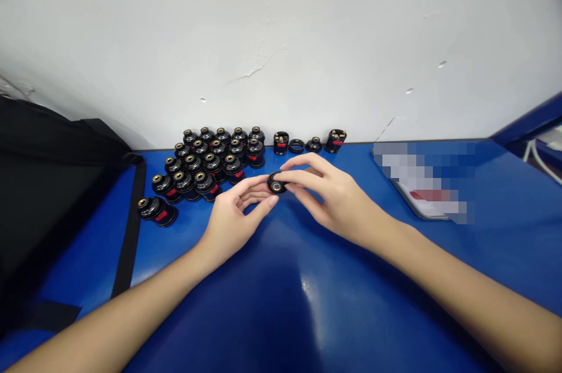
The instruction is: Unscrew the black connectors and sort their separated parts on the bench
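No text, label, brand, number or sign can be clearly read anywhere here.

Black bag (48, 185) with strap (132, 226), white wall (307, 39).

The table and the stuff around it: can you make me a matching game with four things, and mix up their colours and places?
Things:
1. Table
2. Wall
3. Loose black ring
4. Small black piece with a gold-coloured ring in it

Colours and places:
A. Between the left hand and the right hand
B. Pale, with small marks
C. Between a red-marked piece and a black cap
D. Bright blue

Right pairs: 1-D, 2-B, 3-C, 4-A
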The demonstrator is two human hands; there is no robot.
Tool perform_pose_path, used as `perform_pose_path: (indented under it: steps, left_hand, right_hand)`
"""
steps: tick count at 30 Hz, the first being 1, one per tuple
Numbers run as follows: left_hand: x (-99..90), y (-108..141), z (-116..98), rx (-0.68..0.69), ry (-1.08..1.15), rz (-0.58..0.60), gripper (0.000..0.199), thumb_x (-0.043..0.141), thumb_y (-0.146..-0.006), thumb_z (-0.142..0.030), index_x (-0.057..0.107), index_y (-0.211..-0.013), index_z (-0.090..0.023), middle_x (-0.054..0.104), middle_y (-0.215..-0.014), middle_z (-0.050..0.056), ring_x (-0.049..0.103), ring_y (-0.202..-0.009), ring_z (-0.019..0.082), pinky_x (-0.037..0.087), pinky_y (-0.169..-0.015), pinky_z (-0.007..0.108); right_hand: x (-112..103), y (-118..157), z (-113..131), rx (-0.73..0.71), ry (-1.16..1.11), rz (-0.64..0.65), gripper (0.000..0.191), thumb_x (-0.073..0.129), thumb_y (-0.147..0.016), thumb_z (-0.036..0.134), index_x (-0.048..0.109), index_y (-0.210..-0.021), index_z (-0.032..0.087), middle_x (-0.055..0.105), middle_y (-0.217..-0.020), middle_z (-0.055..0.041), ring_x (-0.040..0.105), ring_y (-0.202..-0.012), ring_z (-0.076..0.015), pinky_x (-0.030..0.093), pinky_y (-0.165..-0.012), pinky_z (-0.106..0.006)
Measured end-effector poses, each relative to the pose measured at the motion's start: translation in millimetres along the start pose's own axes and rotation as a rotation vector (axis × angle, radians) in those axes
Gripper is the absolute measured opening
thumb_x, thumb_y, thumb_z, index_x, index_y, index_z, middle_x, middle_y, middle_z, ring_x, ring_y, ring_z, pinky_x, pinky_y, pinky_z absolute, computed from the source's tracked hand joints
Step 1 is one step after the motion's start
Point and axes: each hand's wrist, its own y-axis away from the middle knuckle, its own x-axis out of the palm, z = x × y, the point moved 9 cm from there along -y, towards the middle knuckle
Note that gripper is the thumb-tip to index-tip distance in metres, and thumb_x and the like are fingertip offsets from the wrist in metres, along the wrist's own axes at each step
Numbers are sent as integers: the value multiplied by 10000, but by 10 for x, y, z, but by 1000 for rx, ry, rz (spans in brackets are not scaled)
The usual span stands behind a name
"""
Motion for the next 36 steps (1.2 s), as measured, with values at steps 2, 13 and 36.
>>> perform_pose_path:
  steps: [2, 13, 36]
  left_hand:
    - [-18, -2, 4, 0, -27, -10, 375, 824, -881, -315, 745, -1226, -192, 830, -1082, 67, 811, -981, 212, 677, -996, 400]
    - [9, 20, -111, 91, -149, 3, 355, 753, -954, -304, 722, -1293, -201, 804, -1211, 84, 786, -1070, 220, 646, -1038, 403]
    - [36, 134, -401, 371, -621, -53, 251, 623, -983, -140, 712, -1205, -218, 756, -1286, 82, 710, -1230, 236, 560, -1127, 468]
  right_hand:
    - [24, 2, 19, -9, -27, 33, 302, 517, -1061, 147, 665, -1312, 224, 642, -1303, -154, 722, -1103, -243, 653, -915, -415]
    - [-90, -160, -86, 107, 17, 43, 129, 650, -1008, 204, 705, -1125, 207, 758, -1116, -100, 726, -1058, -259, 595, -954, -424]
    - [-293, -203, -1169, 424, 774, -150, 242, 637, -989, 302, 819, -964, 145, 658, -1178, -212, 538, -1199, -465, 457, -917, -640]
